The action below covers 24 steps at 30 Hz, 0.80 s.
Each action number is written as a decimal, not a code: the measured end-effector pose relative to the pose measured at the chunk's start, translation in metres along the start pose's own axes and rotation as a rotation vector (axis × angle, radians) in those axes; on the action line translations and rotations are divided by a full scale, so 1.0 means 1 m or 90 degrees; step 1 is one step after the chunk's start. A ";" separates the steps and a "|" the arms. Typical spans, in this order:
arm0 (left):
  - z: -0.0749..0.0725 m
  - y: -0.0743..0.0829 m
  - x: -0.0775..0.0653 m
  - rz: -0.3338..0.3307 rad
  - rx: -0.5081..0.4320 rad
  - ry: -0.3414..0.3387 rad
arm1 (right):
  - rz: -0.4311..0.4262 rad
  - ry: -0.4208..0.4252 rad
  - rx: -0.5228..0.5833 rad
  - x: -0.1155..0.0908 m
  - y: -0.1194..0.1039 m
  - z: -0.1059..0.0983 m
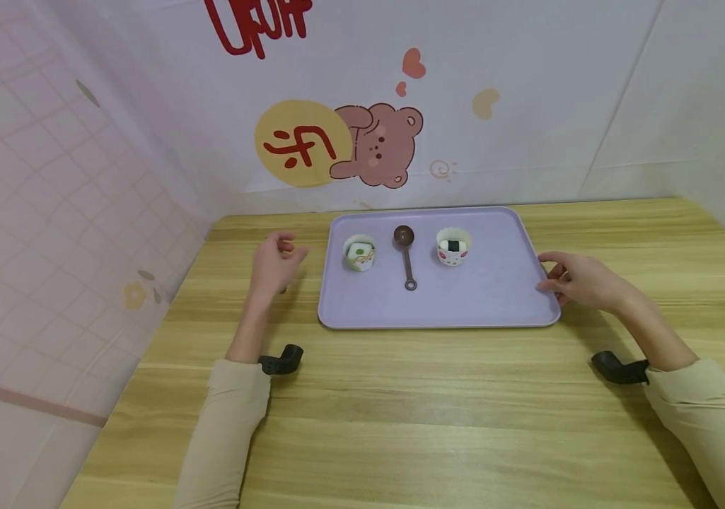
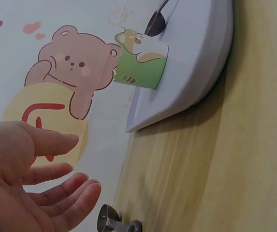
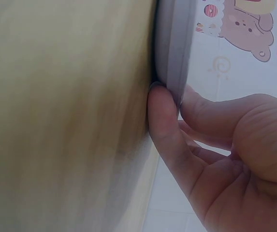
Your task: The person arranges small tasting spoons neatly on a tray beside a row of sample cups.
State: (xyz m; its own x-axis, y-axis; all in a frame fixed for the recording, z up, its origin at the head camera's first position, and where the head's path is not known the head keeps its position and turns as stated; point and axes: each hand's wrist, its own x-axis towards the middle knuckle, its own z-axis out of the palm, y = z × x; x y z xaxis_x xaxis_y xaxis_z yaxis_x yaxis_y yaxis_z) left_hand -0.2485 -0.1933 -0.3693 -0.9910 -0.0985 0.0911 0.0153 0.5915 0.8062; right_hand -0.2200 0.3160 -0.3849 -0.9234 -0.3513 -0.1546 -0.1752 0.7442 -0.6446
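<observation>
A lilac tray (image 1: 489, 304) lies on the table, its right edge pinched between the thumb and fingers of my right hand (image 1: 581, 281). In the right wrist view, one finger (image 3: 162, 108) of that hand is tucked under the tray's rim (image 3: 174, 53), with the thumb on the other side. Left of the tray, my left hand (image 1: 273, 267) hovers with loosely bent fingers and holds nothing. Below it sits a small dark metal spoon-like thing (image 2: 108, 218), mostly hidden in the head view. On the tray are a green-patterned cup (image 1: 360, 261), a brown measuring spoon (image 1: 407, 261) and a second cup (image 1: 451, 258).
Each cup has a small piece in it, one white with green and one white with a black band (image 1: 453, 246). Behind the wooden table (image 1: 413, 424) hangs a white cloth with a printed bear (image 1: 381, 145). Black wrist mounts (image 1: 282, 360) sit on both forearms.
</observation>
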 end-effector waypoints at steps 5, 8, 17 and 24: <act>-0.006 -0.003 0.001 -0.006 -0.012 0.002 | -0.002 -0.001 -0.001 -0.001 0.000 0.000; -0.011 -0.005 0.001 -0.014 -0.017 0.008 | -0.003 -0.001 -0.003 -0.001 -0.001 0.000; -0.017 -0.010 0.004 -0.031 0.001 0.034 | -0.006 0.003 0.000 -0.001 0.000 0.000; -0.020 -0.017 0.006 -0.065 -0.012 0.036 | -0.007 0.002 -0.002 0.000 0.000 -0.001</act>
State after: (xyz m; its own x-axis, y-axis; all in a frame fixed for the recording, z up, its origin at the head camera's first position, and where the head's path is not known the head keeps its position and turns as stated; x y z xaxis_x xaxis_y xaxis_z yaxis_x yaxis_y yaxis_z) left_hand -0.2524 -0.2198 -0.3705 -0.9783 -0.2030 0.0405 -0.0823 0.5612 0.8236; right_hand -0.2199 0.3168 -0.3846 -0.9225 -0.3579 -0.1443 -0.1873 0.7422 -0.6435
